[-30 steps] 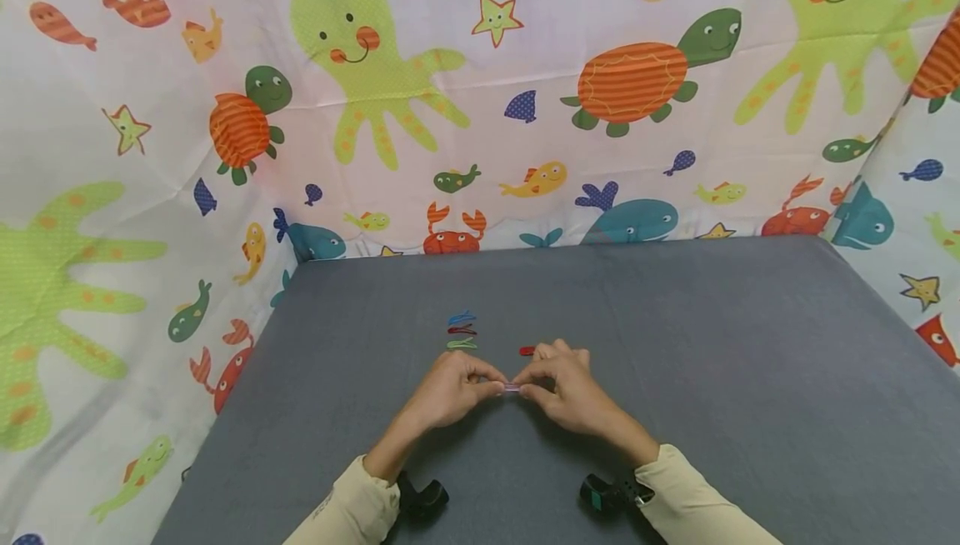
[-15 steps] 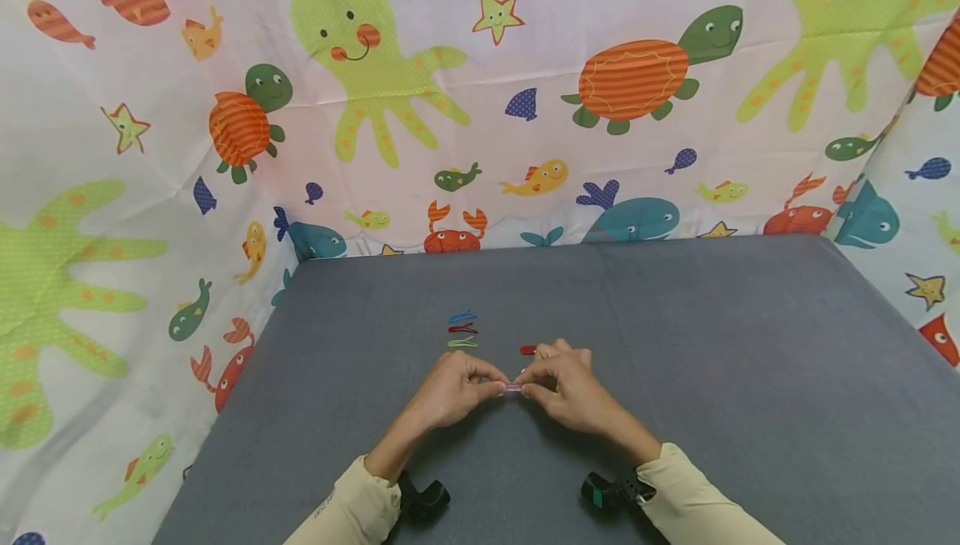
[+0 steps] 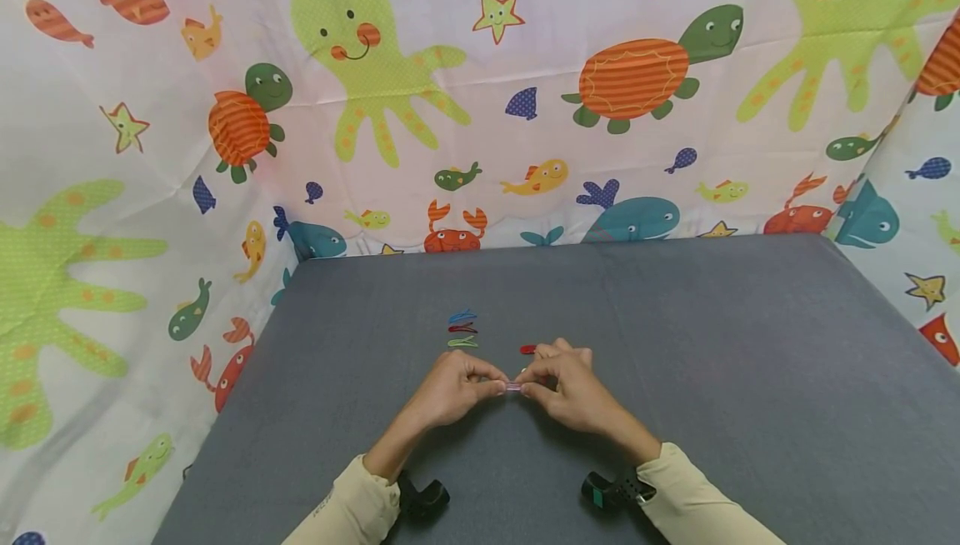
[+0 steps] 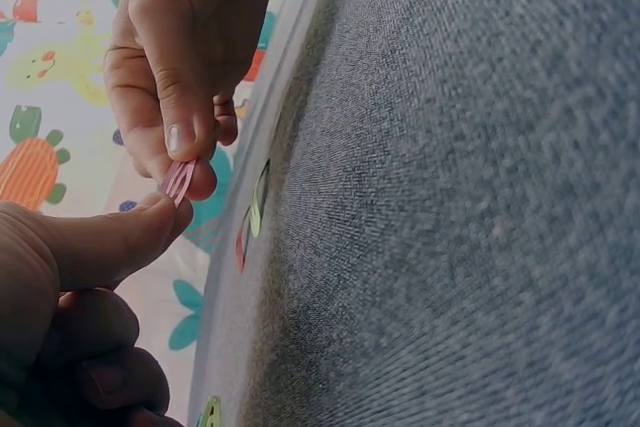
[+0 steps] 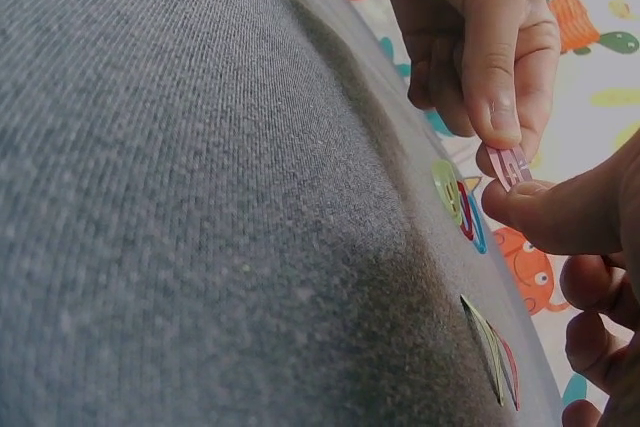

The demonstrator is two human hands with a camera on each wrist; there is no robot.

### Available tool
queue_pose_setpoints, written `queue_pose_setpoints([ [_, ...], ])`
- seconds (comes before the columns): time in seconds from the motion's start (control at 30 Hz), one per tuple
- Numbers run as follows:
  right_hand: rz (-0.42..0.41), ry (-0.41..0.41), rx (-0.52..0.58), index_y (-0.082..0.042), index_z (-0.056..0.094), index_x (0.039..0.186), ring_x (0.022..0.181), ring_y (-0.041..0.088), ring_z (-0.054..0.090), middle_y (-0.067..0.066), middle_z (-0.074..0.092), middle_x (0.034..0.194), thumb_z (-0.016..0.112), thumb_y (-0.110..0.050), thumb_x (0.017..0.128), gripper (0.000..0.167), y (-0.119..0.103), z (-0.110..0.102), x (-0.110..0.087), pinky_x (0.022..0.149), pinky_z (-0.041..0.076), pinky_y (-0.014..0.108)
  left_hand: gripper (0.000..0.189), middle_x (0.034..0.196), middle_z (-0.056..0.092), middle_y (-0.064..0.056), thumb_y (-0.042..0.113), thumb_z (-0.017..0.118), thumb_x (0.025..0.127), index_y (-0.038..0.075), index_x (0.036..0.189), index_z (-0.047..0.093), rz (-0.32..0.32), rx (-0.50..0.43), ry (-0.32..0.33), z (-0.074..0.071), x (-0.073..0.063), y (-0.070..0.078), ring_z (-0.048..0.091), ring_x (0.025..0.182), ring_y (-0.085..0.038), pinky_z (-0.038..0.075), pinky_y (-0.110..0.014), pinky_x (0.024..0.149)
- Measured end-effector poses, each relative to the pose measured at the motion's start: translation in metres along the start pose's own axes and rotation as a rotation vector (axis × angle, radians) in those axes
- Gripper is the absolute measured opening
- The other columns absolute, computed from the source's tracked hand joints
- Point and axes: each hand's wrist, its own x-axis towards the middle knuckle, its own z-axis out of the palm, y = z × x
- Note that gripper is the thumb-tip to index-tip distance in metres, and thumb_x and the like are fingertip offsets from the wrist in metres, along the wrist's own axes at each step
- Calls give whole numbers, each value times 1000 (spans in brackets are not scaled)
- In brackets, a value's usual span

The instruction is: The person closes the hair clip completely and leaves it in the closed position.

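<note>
A pink snap hair clip (image 3: pixel 513 387) is held between both hands above the grey surface. My left hand (image 3: pixel 455 389) pinches one end of it with thumb and index finger, and my right hand (image 3: pixel 565 388) pinches the other. Fingertips cover both ends; the slotted middle of the clip shows in the right wrist view. Beyond the left hand lie a green snap clip (image 3: pixel 462 343), a dark red one (image 3: pixel 462 329) and a blue one (image 3: pixel 462 317). A red clip (image 3: pixel 528 350) pokes out behind the right hand, and a pale green clip (image 5: pixel 485 342) lies beside it.
The grey cloth-covered table (image 3: pixel 720 378) stretches out on both sides of the hands. A white curtain (image 3: pixel 517 145) printed with sea animals hangs along its back and sides. Black devices (image 3: pixel 424 499) are strapped to both wrists.
The head view has shifted very slightly. Both hands keep the same pinch on the pink hair clip, and the other clips lie where they were.
</note>
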Motion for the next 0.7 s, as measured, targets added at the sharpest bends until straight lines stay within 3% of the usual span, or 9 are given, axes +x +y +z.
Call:
queue_pose_setpoints([
  [0.7,-27,-25,37,-25,83,90,72,8,35,-16,50,71,80,-12,85,15,2,-5,0,78,15,40,11,52,42,7,21,73,94,16,96,83,6,-60,-39,1,1,-3,24,45,1,25,-21,47],
])
